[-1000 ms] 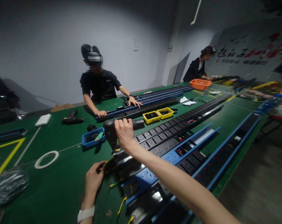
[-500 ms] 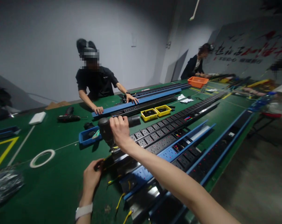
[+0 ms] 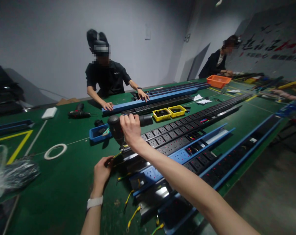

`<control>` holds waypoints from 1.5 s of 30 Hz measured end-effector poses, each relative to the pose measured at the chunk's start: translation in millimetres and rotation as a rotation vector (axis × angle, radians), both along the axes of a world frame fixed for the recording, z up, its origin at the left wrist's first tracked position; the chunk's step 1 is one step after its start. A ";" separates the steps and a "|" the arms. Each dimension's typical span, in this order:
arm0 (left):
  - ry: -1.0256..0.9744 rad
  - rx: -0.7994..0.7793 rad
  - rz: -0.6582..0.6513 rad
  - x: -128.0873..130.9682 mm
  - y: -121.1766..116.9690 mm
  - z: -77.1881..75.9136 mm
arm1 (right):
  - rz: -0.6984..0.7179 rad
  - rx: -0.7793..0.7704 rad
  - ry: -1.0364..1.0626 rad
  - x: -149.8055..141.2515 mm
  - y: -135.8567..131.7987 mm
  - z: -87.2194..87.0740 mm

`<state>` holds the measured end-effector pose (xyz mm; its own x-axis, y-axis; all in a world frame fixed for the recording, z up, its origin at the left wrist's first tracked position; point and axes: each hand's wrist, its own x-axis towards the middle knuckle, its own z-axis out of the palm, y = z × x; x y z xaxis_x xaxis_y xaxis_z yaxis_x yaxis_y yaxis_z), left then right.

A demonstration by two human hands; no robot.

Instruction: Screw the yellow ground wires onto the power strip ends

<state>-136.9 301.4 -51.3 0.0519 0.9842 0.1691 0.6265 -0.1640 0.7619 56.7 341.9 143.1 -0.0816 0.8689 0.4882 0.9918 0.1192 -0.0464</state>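
My right hand (image 3: 130, 129) is wrapped round a black power drill (image 3: 115, 126), held with its nose down over the near end of a black power strip (image 3: 162, 131). Just below and left of it, my left hand (image 3: 101, 171) has its fingers closed on a yellow-green wire (image 3: 117, 154) coming from that end. The fingertips and the drill's tip are partly hidden. Beside this strip lie more strips in black and blue housings, such as a blue socket strip (image 3: 180, 156). Loose yellow-green wires (image 3: 133, 218) with ring ends stick out of their near ends.
Past the drill stand a blue tray (image 3: 95, 138) and two yellow bins (image 3: 162, 115). A second drill (image 3: 79, 112), a white tape ring (image 3: 55, 151) and a plastic bag (image 3: 20, 173) lie leftward. Across the table a co-worker (image 3: 108, 78) rests both hands on a blue rail (image 3: 152, 99).
My view has turned a little left and down, so the table's things sit further right and higher. Both hands keep their places at the strip's end, the drill still in my right hand.
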 end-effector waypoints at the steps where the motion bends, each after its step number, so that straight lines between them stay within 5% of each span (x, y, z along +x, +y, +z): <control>1: 0.005 0.004 -0.004 0.4 -0.4 1.1 | 0.005 -0.003 0.001 -0.6 -0.1 0.9; 16: 0.077 -0.017 0.025 -5.1 -1.7 0.4 | 0.011 0.116 -0.103 -4.2 -3.9 -4.3; 25: 0.109 -0.021 0.059 -2.1 -4.9 10.0 | -0.006 0.082 -0.092 7.9 -4.6 -1.1; 45: 0.114 -0.011 0.052 -4.9 -4.2 4.7 | -0.006 -0.012 -0.108 5.9 -11.8 9.0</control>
